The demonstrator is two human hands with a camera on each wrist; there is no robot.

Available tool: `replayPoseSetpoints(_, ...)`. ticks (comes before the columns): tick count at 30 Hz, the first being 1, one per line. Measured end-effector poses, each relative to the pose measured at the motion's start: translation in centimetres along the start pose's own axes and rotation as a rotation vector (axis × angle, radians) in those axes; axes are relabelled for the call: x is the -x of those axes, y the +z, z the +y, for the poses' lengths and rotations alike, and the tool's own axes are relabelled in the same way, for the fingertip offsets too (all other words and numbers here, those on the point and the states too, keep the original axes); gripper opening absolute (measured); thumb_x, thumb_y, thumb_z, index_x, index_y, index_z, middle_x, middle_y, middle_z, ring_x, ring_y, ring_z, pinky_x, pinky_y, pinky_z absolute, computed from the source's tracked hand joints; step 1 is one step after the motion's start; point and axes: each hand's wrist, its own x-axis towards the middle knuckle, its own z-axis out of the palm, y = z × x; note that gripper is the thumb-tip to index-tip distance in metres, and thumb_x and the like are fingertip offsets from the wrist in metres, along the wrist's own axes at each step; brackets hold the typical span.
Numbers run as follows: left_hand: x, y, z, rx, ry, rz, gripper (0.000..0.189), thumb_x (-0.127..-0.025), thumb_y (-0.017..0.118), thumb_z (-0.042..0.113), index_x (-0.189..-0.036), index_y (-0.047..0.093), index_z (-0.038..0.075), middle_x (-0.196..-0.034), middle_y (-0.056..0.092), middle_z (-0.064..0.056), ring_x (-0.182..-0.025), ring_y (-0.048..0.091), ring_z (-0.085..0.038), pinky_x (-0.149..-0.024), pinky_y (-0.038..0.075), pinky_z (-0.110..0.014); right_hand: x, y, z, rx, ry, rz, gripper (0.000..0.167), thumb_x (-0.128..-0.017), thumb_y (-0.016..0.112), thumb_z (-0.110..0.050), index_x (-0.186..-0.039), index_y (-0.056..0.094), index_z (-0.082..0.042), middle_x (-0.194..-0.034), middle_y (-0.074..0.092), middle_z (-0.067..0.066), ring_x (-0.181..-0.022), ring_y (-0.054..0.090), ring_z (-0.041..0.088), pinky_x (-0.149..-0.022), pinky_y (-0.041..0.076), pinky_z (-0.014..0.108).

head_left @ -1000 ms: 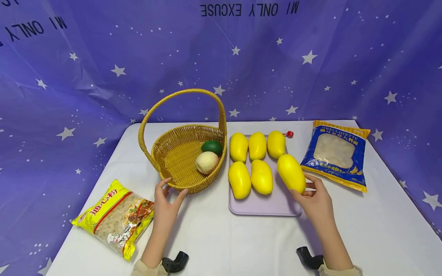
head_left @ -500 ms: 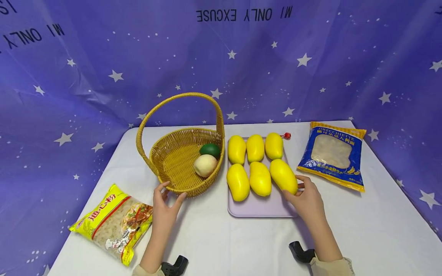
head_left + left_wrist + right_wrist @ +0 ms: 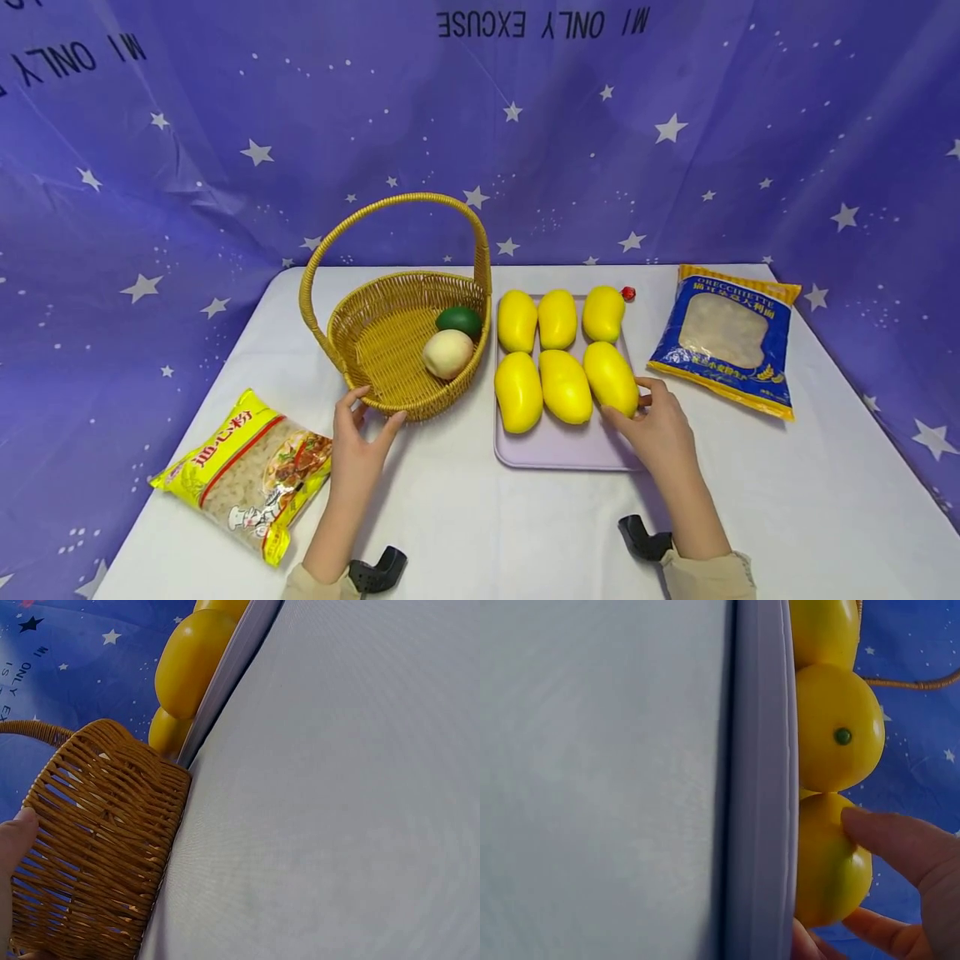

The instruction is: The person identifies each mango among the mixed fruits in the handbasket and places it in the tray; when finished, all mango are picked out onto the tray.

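My right hand (image 3: 658,425) holds a yellow mango (image 3: 611,379) at the front right of a lilac tray (image 3: 573,454), thumb on its near end and fingers round its right side. In the right wrist view the thumb (image 3: 889,832) presses this mango (image 3: 829,877), which sits against its neighbour (image 3: 840,731). More mangoes (image 3: 557,319) fill the tray in two rows. My left hand (image 3: 358,450) grips the near rim of a wicker basket (image 3: 390,350), thumb outside. Inside that basket lie a pale peach (image 3: 448,354) and a dark green avocado-like fruit (image 3: 459,321).
A yellow food bag (image 3: 251,475) lies left of the left hand. To the right of the tray is a blue orecchiette bag (image 3: 723,333). A small red item (image 3: 628,293) shows behind the back right mango. The basket's tall handle (image 3: 397,200) arches upward.
My right hand has brought the mango left and down into the front row, beside the middle one. The back right mango has tilted slightly. The left hand has stayed on the basket rim.
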Motion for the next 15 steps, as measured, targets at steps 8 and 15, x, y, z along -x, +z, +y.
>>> replayPoseSetpoints(8, 0.1, -0.1, -0.1, -0.011, -0.009, 0.014, 0.065, -0.087, 0.073, 0.031, -0.138, 0.037, 0.014, -0.145, 0.031, -0.015, -0.131, 0.038, -0.042, -0.103, 0.038, -0.055, 0.6, -1.0, -0.4, 0.01, 0.005, -0.016, 0.076, -0.083, 0.074, -0.041, -0.138, 0.041, 0.001, -0.114, 0.058, 0.024, -0.089, 0.059, 0.032, -0.074, 0.047, 0.045)
replayPoseSetpoints(15, -0.1, -0.4, 0.1, 0.02, 0.006, 0.011, 0.064, -0.088, 0.073, 0.027, -0.138, 0.037, 0.013, -0.146, 0.031, -0.015, -0.132, 0.037, -0.042, -0.105, 0.037, -0.054, 1.0, -1.8, -0.5, 0.002, 0.01, 0.004, 0.072, -0.087, 0.071, -0.038, -0.139, 0.04, 0.0, -0.116, 0.057, 0.025, -0.093, 0.063, 0.034, -0.075, 0.051, 0.048)
